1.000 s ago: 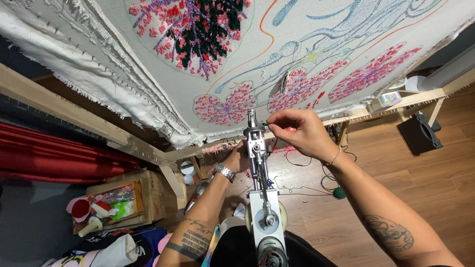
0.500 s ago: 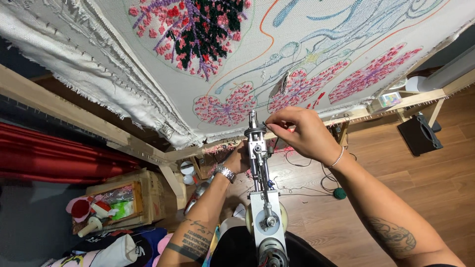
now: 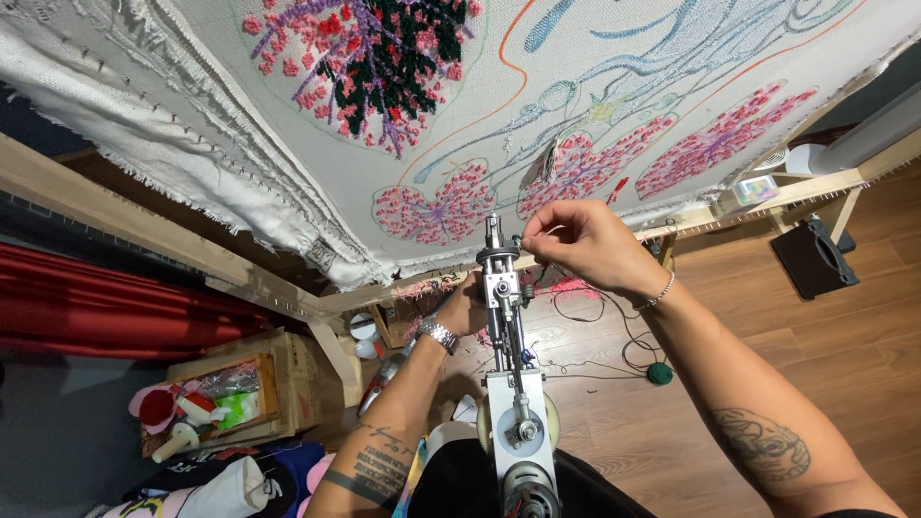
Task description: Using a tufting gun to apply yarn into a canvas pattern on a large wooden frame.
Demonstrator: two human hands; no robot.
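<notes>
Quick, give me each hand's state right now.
Left hand: closed around the tufting gun, partly hidden behind it.
Right hand: fingers pinched at the gun's tip; what they pinch cannot be told.

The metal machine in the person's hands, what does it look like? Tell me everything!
The tufting gun is a long, narrow tool of grey metal with rods, screws and a pale round wheel near the bottom. It points up at the stretched cloth, its tip close to a pink tufted patch. The right hand pinches at its tip with fingertips together. The left hand holds it from behind, mostly hidden. Its lower end sits near the person's lap.
</notes>
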